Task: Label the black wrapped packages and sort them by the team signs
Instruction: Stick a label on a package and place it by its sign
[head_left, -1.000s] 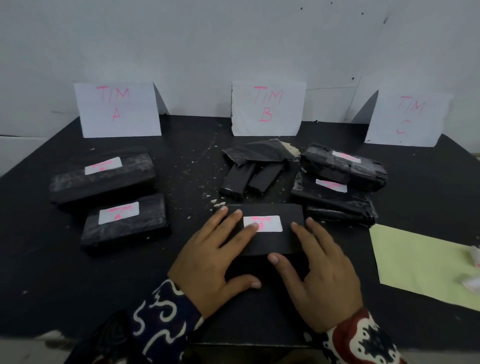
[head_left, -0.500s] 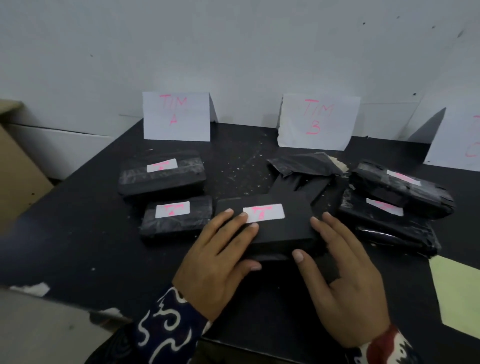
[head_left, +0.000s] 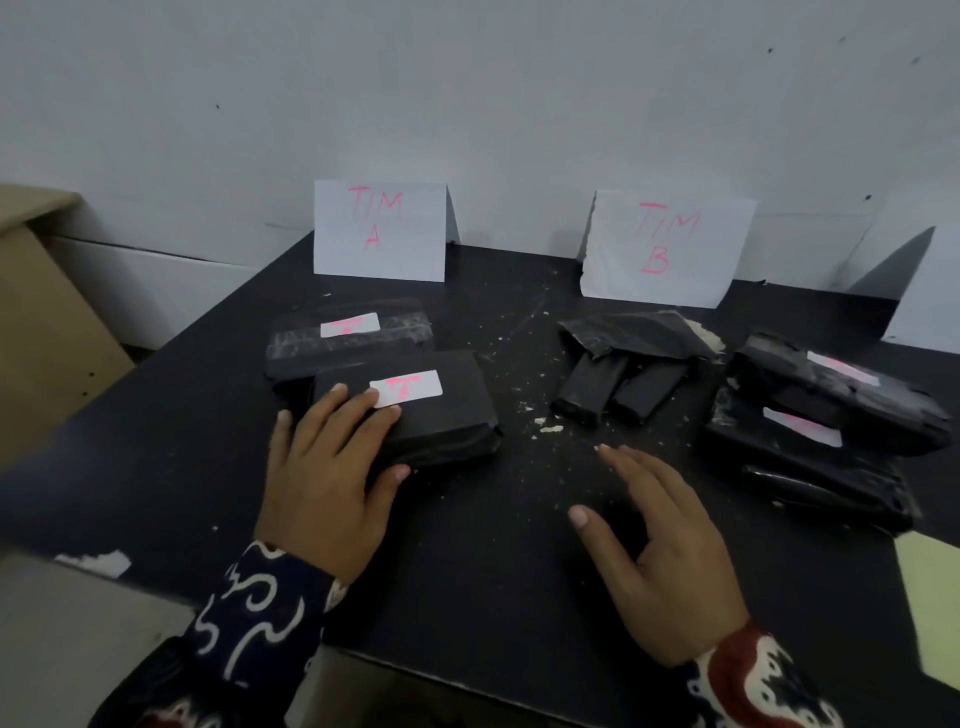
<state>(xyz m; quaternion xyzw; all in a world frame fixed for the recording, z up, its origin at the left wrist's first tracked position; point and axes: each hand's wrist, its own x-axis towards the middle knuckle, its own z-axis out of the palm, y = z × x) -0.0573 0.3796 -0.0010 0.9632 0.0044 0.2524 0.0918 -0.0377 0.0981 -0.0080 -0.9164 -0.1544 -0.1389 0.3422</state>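
Observation:
My left hand (head_left: 332, 462) lies flat on a labelled black package (head_left: 441, 415), fingers straight on its top and thumb at its near side. That package sits on another black package in front of the TIM A sign (head_left: 379, 231). A second labelled package (head_left: 348, 338) lies just behind it. My right hand (head_left: 660, 551) hovers open over the bare table (head_left: 493, 545), holding nothing. Right of it are two labelled packages, one (head_left: 841, 395) stacked on the other (head_left: 810, 467). Two unlabelled black packages (head_left: 618, 389) lie before the TIM B sign (head_left: 665, 249).
A torn black wrapper (head_left: 634, 332) lies behind the unlabelled packages, with crumbs scattered on the table. A green sheet (head_left: 935, 613) is at the right edge. A brown cardboard box (head_left: 47, 322) stands left of the table. A third white sign (head_left: 930, 312) shows at the far right.
The labelled package went left from the table's centre onto the front package by the TIM A sign, under my left hand. My right hand let go and stayed at the centre.

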